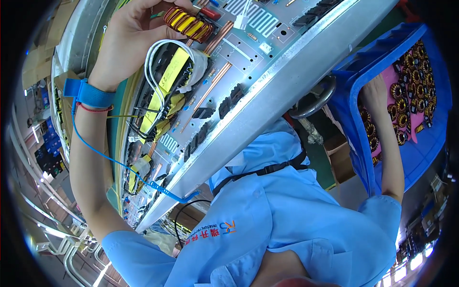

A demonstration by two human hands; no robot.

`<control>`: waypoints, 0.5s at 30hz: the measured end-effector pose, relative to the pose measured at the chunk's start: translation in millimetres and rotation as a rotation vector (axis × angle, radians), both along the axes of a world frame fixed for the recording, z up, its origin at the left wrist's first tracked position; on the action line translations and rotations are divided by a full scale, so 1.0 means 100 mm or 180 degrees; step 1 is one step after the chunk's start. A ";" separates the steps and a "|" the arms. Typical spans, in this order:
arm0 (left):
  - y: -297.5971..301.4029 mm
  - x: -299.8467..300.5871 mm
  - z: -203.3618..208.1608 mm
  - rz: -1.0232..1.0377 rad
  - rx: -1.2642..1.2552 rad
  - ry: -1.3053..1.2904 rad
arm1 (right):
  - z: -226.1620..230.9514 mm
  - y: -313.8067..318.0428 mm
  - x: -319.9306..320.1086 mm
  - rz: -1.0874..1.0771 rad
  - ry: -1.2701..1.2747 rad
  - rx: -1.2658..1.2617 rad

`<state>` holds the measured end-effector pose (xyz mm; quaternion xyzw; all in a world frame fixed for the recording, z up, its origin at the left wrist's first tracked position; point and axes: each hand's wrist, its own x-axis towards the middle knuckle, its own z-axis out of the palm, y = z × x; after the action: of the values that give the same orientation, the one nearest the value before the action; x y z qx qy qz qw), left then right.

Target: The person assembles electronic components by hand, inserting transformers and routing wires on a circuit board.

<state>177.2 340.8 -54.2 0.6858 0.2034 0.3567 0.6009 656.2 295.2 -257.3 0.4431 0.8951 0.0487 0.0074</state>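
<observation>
My left hand (131, 40) pinches a toroidal coil (189, 24) between thumb and fingers, with copper windings and a yellow core. It hovers over a green circuit board (224, 62), just above a part wrapped in yellow tape with looped white wires (169, 76). At the right, my right hand (374, 95) reaches into a blue plastic crate (346, 119) that contains many similar toroidal coils (420, 71). The fingers of that hand are mostly hidden near the crate's wall, so whether they grip a coil does not show.
A metal rail (267, 103) runs diagonally between the board and my body. Pink sheeting (417, 122) lies among the coils. From a blue wrist strap (98, 91) on my left arm, a blue cord (114, 158) stretches to the rail. A metal ring (318, 100) sits beside the crate.
</observation>
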 end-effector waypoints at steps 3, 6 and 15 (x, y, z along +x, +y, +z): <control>-0.17 0.03 0.36 0.0973 0.0093 0.2235 | 0.16 0.10 -0.04 0.0006 -0.0295 -0.0311; -0.18 0.04 0.41 0.0953 0.0396 0.2796 | 0.32 0.10 -0.06 -0.0344 -0.0121 -0.0354; -0.14 0.06 0.42 0.0799 0.0829 0.3058 | 0.75 0.10 0.27 -0.2658 0.3980 -0.2217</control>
<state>183.1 326.7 -12.6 0.8118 0.4912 0.0931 0.3018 683.0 305.6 -182.0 0.6567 0.4597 -0.4935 -0.3374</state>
